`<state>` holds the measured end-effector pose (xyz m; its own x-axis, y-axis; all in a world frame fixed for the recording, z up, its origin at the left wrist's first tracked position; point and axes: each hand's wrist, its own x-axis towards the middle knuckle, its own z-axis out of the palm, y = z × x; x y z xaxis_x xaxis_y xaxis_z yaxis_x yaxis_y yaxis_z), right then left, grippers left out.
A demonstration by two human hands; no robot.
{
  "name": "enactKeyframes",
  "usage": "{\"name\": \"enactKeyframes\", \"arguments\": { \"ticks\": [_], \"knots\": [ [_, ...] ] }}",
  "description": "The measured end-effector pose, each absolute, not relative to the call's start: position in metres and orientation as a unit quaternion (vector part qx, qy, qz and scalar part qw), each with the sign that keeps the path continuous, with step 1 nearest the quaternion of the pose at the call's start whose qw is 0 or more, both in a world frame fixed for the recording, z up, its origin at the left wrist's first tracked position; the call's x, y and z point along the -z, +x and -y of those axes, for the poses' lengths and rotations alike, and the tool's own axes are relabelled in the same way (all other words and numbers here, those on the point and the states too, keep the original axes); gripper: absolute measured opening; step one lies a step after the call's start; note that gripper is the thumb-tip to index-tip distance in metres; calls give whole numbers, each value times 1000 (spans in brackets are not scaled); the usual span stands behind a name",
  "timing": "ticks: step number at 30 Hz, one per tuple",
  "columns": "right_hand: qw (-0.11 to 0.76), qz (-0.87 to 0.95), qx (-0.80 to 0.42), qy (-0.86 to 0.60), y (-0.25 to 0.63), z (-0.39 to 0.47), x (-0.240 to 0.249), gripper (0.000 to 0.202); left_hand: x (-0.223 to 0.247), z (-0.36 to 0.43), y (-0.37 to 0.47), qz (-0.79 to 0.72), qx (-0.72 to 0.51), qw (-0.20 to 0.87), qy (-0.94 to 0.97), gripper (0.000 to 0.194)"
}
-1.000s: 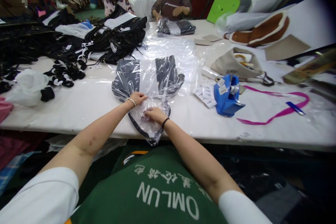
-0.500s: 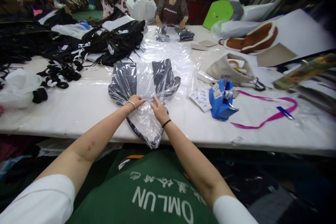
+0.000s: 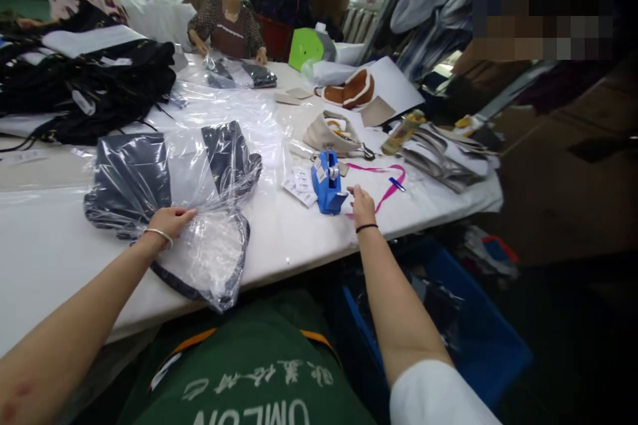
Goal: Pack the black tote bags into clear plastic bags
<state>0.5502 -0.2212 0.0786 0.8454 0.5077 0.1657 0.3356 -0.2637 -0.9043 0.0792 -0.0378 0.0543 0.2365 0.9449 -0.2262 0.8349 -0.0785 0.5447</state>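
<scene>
A clear plastic bag (image 3: 192, 196) with a folded dark grey and light grey item inside lies on the table before me. Its loose end hangs slightly over the front edge. My left hand (image 3: 172, 220) is closed on the gathered plastic near the middle of this bag, a white bracelet on its wrist. To the right stands a blue tape dispenser (image 3: 326, 182). Just beside its cutting end is my right hand (image 3: 363, 204), fingers partly bent and a little apart, with nothing visible in them; whether a fingertip touches the tape I cannot tell.
Paper labels (image 3: 299, 187) lie left of the dispenser, a pink ribbon (image 3: 381, 196) and blue cutter (image 3: 397, 184) beyond my right hand. A cloth pouch (image 3: 331, 131) sits behind. Black goods (image 3: 84, 86) are piled at left. A co-worker (image 3: 229, 20) handles another bag across the table.
My right hand has left the plastic bag and moved right to the tape dispenser. My left hand stays on the bag. The view has turned to the right.
</scene>
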Motion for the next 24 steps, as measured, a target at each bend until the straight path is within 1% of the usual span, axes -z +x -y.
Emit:
{"name": "enactKeyframes", "arguments": {
  "ticks": [2, 5, 7, 10, 11, 14, 16, 18, 19, 22, 24],
  "knots": [
    [531, 267, -157, -789, 555, 211, -78, 46, -55, 38, 79, -616, -90, 298, 723, 44],
    [546, 270, -184, -771, 545, 202, -78, 41, -55, 39, 79, -624, -98, 306, 712, 44],
    [568, 261, -161, -764, 534, 207, -75, 42, -55, 38, 79, -627, -106, 312, 706, 43],
    [589, 244, -87, -766, 520, 227, -62, 42, -56, 39, 80, -628, -112, 315, 702, 42],
    [582, 246, -61, -772, 517, 235, -56, 39, -56, 39, 80, -628, -112, 315, 702, 42],
    [517, 274, 7, -811, 518, 251, -42, 27, -56, 39, 81, -629, -113, 318, 701, 41],
    [488, 272, 36, -828, 526, 253, -41, 22, -55, 38, 81, -629, -115, 321, 698, 41],
    [496, 259, 43, -828, 537, 248, -48, 25, -52, 36, 80, -628, -113, 323, 699, 41],
    [511, 263, 26, -818, 542, 242, -53, 30, -51, 35, 80, -627, -110, 322, 701, 41],
    [552, 312, -77, -770, 550, 222, -74, 42, -51, 33, 81, -623, -110, 310, 710, 41],
    [563, 334, -137, -744, 546, 212, -84, 51, -56, 35, 83, -615, -104, 290, 726, 40]
  ]
}}
